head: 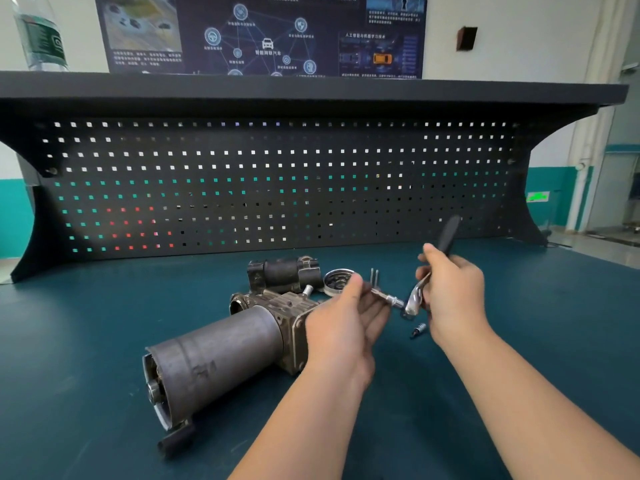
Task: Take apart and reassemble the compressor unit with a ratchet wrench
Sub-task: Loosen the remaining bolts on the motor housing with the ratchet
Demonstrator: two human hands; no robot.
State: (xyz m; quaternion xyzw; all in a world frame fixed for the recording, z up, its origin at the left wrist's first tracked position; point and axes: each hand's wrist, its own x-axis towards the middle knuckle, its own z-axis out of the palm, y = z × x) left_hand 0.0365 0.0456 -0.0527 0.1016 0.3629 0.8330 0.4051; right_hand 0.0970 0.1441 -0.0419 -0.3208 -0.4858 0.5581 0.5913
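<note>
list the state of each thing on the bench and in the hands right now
compressor unit: lying on its side, partly dismantled
black cylinder part: detached, lying behind it
round cover: off, on the bench
ratchet wrench: held up by the right hand
long bolt: pinched in the left hand, tip at the wrench head
small bit: loose on the bench

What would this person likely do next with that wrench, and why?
Probably free the long bolt from the ratchet wrench head and set it down. The left hand pinches the bolt while the right hand holds the wrench above the table, clear of the compressor unit.
</note>
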